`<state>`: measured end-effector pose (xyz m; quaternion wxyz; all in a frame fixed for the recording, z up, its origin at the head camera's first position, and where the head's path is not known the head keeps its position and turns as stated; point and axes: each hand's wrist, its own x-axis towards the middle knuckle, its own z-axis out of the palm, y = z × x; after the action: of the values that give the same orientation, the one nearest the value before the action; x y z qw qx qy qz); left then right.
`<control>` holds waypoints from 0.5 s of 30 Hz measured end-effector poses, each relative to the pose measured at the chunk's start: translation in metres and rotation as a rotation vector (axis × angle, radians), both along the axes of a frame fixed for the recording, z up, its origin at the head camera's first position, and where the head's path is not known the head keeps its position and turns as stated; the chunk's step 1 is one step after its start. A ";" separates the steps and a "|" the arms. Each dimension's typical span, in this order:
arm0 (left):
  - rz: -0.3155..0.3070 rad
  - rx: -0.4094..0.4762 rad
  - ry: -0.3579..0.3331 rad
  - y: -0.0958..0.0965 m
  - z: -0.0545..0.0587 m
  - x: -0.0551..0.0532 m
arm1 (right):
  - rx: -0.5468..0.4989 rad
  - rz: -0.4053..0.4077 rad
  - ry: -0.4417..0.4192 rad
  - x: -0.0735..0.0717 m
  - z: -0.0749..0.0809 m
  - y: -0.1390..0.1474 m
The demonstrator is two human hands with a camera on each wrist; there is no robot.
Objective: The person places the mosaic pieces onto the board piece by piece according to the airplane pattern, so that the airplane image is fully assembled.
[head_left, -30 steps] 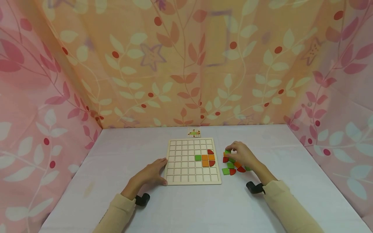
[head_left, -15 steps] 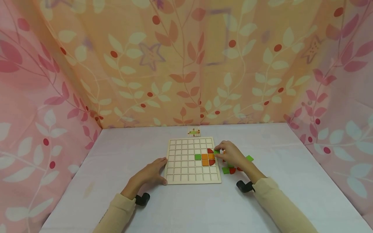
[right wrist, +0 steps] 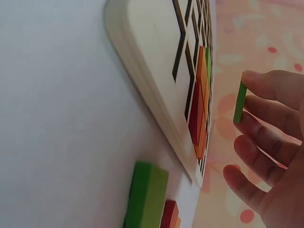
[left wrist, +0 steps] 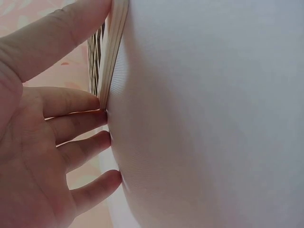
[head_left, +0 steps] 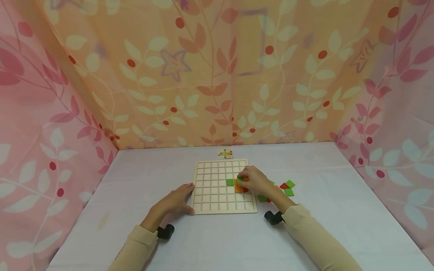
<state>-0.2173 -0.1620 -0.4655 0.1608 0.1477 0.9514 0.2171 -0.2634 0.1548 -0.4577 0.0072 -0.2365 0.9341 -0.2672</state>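
A wooden grid board (head_left: 217, 205) lies on the white table. My left hand (head_left: 176, 199) rests at its left edge, thumb and fingertips touching the side, fingers fairly straight in the left wrist view. Over the board's right part, my right hand (head_left: 255, 180) pinches a green tile (right wrist: 240, 102) between thumb and fingers, held above the surface. Set in the grid are a green square tile (head_left: 230, 182), an orange tile (head_left: 239, 189) and a red quarter-round tile (right wrist: 194, 114); the hand partly hides this group.
Loose tiles lie right of the board, among them a green tile (head_left: 289, 192) and a red tile (head_left: 284, 186); the right forearm covers some. A small pattern card (head_left: 225, 152) sits behind the board. Patterned curtains (head_left: 217, 75) surround the table.
My right hand took a green tile from the loose pile and carried it left, over the board's right part. The left hand has stayed at the board's edge.
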 end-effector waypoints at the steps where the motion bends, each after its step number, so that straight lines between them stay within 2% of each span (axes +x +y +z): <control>1: 0.000 -0.001 0.001 0.000 0.000 0.000 | 0.007 0.010 0.008 0.000 0.000 -0.002; 7: 0.000 0.001 0.000 -0.001 0.000 0.000 | 0.027 0.030 0.004 0.003 0.001 -0.015; 15: -0.003 0.003 0.006 -0.002 -0.002 0.001 | 0.081 0.066 0.009 0.004 -0.004 -0.030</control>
<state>-0.2168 -0.1638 -0.4671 0.1580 0.1501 0.9514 0.2177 -0.2591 0.1250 -0.4618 0.0214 -0.2680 0.9358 -0.2279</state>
